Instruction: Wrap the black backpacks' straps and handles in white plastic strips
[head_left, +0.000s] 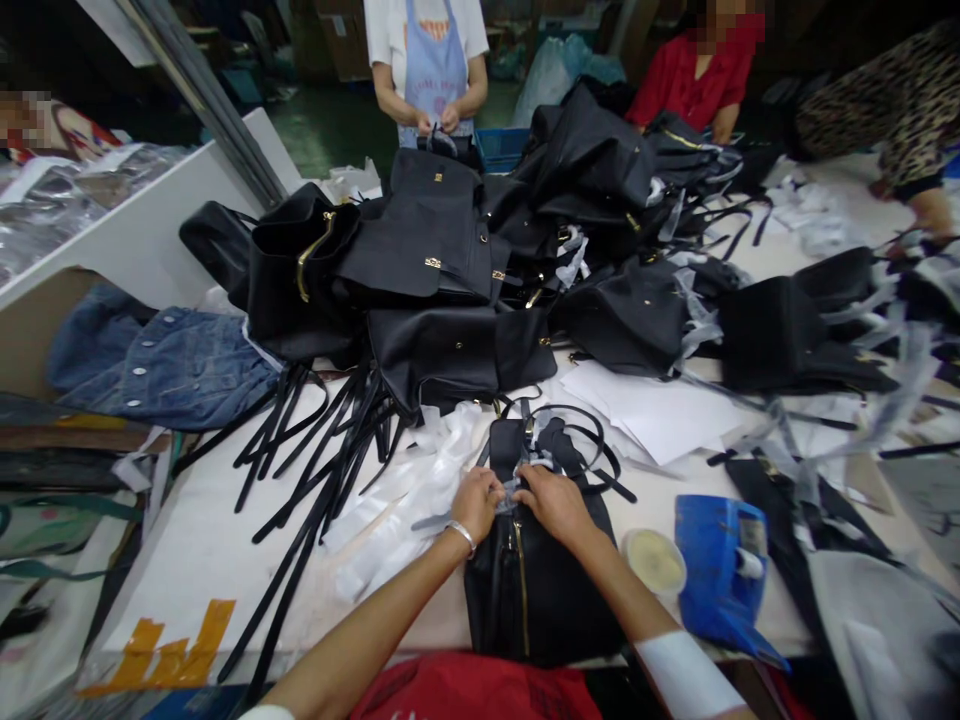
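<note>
My left hand (478,503), with a pale bracelet (463,540) at the wrist, has its thumb and fingers pinched on a crumpled clear plastic wrapping (511,494). My right hand (556,503) is just beside it, fingers curled down and fingertips closed on the same wrapping. This wrapping lies over the upper part of a black leather-like bag (566,600), which lies on the pale tabletop (300,575) right in front of me, its gold zipper (521,590) running lengthwise towards my body. Thin black straps loop out beyond my right hand.

Left of the bag are loose white translucent strips (397,505), and further left a bundle of long, narrow black straps (300,510) fans over the table. Near my right forearm sit a round tub of pale yellowish material (655,562) and a blue plastic tape dispenser (720,560). White paper sheets (649,410) lie beyond them, and a large heap of black bags with gold fittings (427,240) spreads across the far side. Behind the heap, a person in a blue apron (431,60) holds something dark in both hands.
</note>
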